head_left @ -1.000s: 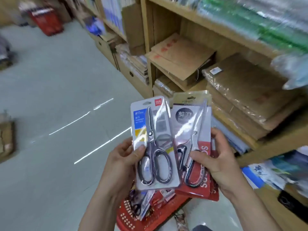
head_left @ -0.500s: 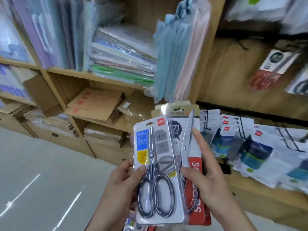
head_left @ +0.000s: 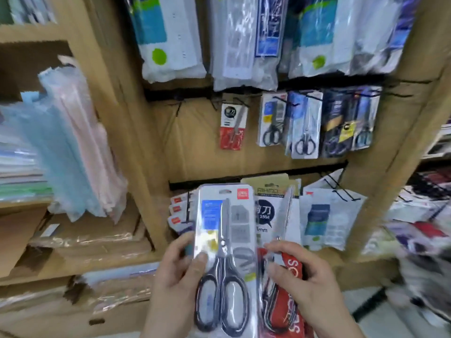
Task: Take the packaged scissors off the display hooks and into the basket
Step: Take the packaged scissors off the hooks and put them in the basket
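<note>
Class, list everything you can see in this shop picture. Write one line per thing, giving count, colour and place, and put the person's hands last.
white scissors pack: one, white card with black-handled scissors, front centre.
red scissors pack: one, red and white, partly behind the white one, to its right.
hanging red pack: one, red and white, alone at the left of the middle rail.
hanging scissors packs: at least four, white, blue and dark, at the right of the middle rail.
bagged goods: several, white and blue with green dots, top rail.
white packs: several, white and blue, lower rail.
plastic folders: a stack, pale blue and pink, left shelf.
cardboard boxes: several, brown, lower left.
left hand: grips the white scissors pack.
right hand: grips the red scissors pack.
</note>
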Demonstrator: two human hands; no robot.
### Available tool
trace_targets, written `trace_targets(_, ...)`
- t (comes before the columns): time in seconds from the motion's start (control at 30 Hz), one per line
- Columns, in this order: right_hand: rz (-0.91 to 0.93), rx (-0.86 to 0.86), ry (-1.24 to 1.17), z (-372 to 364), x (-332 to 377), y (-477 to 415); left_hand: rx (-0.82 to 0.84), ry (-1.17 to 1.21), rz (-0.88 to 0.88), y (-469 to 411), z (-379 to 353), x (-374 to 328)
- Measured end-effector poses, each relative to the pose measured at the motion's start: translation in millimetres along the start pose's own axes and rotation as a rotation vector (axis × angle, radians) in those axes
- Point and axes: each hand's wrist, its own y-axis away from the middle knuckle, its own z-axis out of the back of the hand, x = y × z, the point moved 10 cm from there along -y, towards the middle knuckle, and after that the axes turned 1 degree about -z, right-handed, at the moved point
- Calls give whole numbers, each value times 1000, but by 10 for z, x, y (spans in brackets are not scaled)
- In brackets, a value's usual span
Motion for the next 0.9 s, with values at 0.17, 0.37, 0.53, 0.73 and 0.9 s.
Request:
trace_targets(0.17, -26, -105, -41, 766, -60, -321, 128, -54, -67, -264, -1061, 16)
trace_targets(0.37, 0, -113, 80, 1340, 7, -698, 122, -71, -136, -747, -1721, -81)
trace_targets(0.53, -10, -210, 83, 1608, -60, -1103, 146, -93, -190, -1321, -2122, -293)
trace_targets(0.73, 7, -311, 215, 1771, -28, -1467, 218, -130, -203, -2004, -2534, -207)
trace_targets(0.9, 26, -400, 214, 1906, -86, -1633, 238, -104, -196, -2287, -2739, -129)
